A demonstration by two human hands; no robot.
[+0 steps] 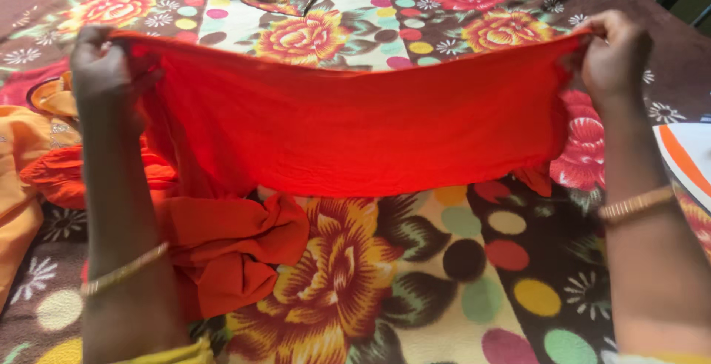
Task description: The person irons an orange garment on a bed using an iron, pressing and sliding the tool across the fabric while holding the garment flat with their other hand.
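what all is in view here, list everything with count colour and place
red cloth: one, orange-red, stretched in the air between both hands, its lower end bunched on the blanket at lower left
floral blanket: one, brown and cream with flowers and coloured dots, spread under everything
orange garment: one, yellow-orange, at the left edge
white and orange item: one, at the right edge, only partly seen
bangles: two, gold, one on each wrist
left hand: gripping the cloth's top left corner
right hand: gripping the top right corner
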